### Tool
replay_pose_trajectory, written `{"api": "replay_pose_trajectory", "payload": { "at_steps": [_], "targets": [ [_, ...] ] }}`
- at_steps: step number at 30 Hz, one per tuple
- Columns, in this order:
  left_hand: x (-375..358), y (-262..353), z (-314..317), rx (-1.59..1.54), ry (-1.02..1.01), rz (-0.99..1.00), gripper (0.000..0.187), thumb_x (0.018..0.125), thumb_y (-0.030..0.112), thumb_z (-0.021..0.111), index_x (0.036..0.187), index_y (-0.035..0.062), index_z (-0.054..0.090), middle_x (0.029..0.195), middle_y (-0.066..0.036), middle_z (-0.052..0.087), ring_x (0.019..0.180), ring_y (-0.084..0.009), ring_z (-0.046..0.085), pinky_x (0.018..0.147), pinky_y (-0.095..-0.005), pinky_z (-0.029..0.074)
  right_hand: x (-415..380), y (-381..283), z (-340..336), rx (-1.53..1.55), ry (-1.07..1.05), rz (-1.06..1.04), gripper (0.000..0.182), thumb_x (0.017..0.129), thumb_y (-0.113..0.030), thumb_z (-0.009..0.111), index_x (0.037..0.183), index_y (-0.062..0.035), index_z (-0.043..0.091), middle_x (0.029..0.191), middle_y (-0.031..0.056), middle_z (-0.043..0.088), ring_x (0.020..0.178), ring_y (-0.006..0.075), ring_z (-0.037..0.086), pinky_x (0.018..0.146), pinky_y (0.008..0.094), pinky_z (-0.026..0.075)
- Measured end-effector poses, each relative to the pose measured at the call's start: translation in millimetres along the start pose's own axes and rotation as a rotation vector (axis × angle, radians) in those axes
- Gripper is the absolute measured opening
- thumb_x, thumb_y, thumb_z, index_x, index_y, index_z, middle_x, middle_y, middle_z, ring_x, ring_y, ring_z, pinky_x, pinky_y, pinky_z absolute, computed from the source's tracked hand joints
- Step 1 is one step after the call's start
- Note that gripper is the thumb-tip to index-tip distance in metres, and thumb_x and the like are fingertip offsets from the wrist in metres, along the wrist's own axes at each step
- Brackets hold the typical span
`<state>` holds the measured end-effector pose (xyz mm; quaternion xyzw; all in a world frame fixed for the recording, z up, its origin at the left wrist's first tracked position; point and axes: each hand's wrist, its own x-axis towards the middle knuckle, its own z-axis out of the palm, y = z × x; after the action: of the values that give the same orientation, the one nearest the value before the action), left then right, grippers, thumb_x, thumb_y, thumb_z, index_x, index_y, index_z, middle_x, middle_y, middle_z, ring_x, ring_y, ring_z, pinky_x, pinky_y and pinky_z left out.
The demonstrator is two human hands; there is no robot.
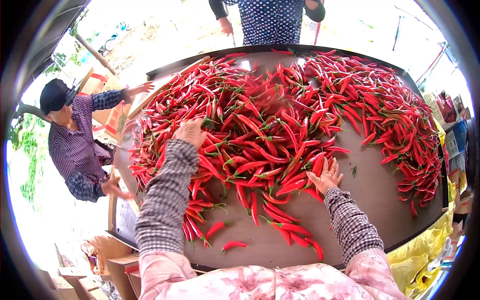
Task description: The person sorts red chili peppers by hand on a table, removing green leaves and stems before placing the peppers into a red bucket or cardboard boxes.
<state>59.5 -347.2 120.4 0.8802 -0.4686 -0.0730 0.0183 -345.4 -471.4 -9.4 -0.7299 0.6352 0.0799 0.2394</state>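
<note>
A broad heap of red chili peppers (265, 145) with green stems covers much of the brown table. My left hand (190, 132) rests on the left part of the heap, fingers loosely extended against the peppers, their tips partly hidden. At the heap's near right edge, my right hand (327, 177) has its fingers spread, and its thumb side touches several peppers. Between my hands and my body, a few loose peppers (233, 245) lie on the tabletop.
More chili peppers (395, 120) spread along the right side of the table (357, 200). A person (75, 140) in a striped shirt reaches in from the left; another person (270, 22) in a dotted garment stands across. Cardboard boxes (107, 107) and yellow sacks (420, 255) flank the table.
</note>
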Motion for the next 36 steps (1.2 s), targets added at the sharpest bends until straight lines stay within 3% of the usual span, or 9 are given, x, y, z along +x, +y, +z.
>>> {"api": "replay_pose_trajectory", "payload": {
  "at_steps": [2,9,14,16,20,25,28,32,36],
  "targets": [
    [21,6,45,0.092,0.346,0.062,0.040,0.075,0.025,0.066,0.111,0.0104,0.056,0.121,-0.019,0.048,0.109,-0.0326,0.049,0.092,-0.0388,0.041,2,-1,-2,0.000,-0.001,0.016,0.106,0.063,-0.074,0.054,0.145,-0.0233,0.008,0.150,0.0106,-0.005,0.139,0.0284,-0.003,0.107,0.0545,-0.001],
    [44,-18,93,-0.050,0.059,0.029,0.012,0.078,0.013,0.059,0.087,0.0092,0.065,0.093,-0.016,0.062,0.094,-0.0316,0.057,0.083,-0.0390,0.045,0,-1,-2,-0.013,-0.005,0.005,0.105,0.064,-0.073,0.053,0.145,-0.0224,0.009,0.150,0.0108,-0.004,0.139,0.0281,-0.003,0.107,0.0553,-0.001],
    [-16,-42,63,-0.051,-0.022,-0.008,0.020,0.081,0.019,0.053,0.094,0.0101,0.067,0.093,-0.018,0.063,0.092,-0.0322,0.059,0.082,-0.0417,0.047,4,3,6,-0.010,0.023,-0.026,0.105,0.064,-0.074,0.052,0.145,-0.0226,0.009,0.150,0.0117,-0.003,0.139,0.0281,-0.003,0.107,0.0563,-0.001],
    [-28,-58,56,0.092,0.185,-0.018,0.020,0.084,0.016,0.052,0.097,0.0089,0.066,0.090,-0.017,0.063,0.085,-0.0325,0.061,0.076,-0.0411,0.048,3,2,5,-0.013,0.034,-0.014,0.105,0.064,-0.074,0.052,0.145,-0.0226,0.010,0.150,0.0116,-0.002,0.139,0.0281,-0.002,0.107,0.0565,-0.001],
    [-64,-38,42,-0.342,0.935,0.077,0.018,0.085,0.003,0.052,0.099,0.0031,0.064,0.077,-0.010,0.058,0.067,-0.0227,0.058,0.063,-0.0317,0.049,1,0,2,-0.011,0.022,-0.006,0.105,0.064,-0.075,0.052,0.145,-0.0232,0.009,0.150,0.0110,-0.003,0.139,0.0283,-0.002,0.107,0.0561,0.000],
    [-97,40,76,-0.509,0.716,0.265,0.023,0.084,-0.003,0.047,0.102,-0.0018,0.061,0.087,-0.014,0.057,0.085,-0.0255,0.056,0.078,-0.0341,0.045,3,1,4,-0.014,0.045,-0.009,0.105,0.064,-0.075,0.052,0.145,-0.0245,0.008,0.150,0.0105,-0.004,0.139,0.0287,0.000,0.107,0.0560,0.000],
    [-84,60,197,-0.888,0.479,0.368,0.029,0.085,-0.003,0.045,0.112,-0.0028,0.054,0.095,-0.018,0.060,0.091,-0.0316,0.057,0.084,-0.0370,0.045,5,2,3,-0.024,-0.005,0.005,0.106,0.063,-0.076,0.052,0.145,-0.0246,0.007,0.150,0.0108,-0.006,0.139,0.0296,-0.003,0.107,0.0553,-0.001],
    [-137,74,168,-0.535,-0.034,0.095,0.053,0.087,0.022,0.052,0.135,0.0191,0.032,0.093,-0.019,0.063,0.082,-0.0370,0.061,0.074,-0.0435,0.049,9,-10,1,0.143,-0.007,0.062,0.104,0.065,-0.076,0.051,0.145,-0.0242,0.009,0.150,0.0114,-0.005,0.139,0.0297,-0.003,0.107,0.0545,-0.002],
    [-172,51,156,-0.543,0.002,0.057,0.057,0.083,0.019,0.060,0.134,0.0176,0.034,0.080,-0.022,0.062,0.074,-0.0389,0.060,0.065,-0.0450,0.048,18,-47,23,0.329,0.036,-0.216,0.105,0.065,-0.067,0.062,0.144,-0.0228,0.008,0.149,0.0151,0.009,0.138,0.0296,0.008,0.107,0.0565,0.006]
  ]
}}
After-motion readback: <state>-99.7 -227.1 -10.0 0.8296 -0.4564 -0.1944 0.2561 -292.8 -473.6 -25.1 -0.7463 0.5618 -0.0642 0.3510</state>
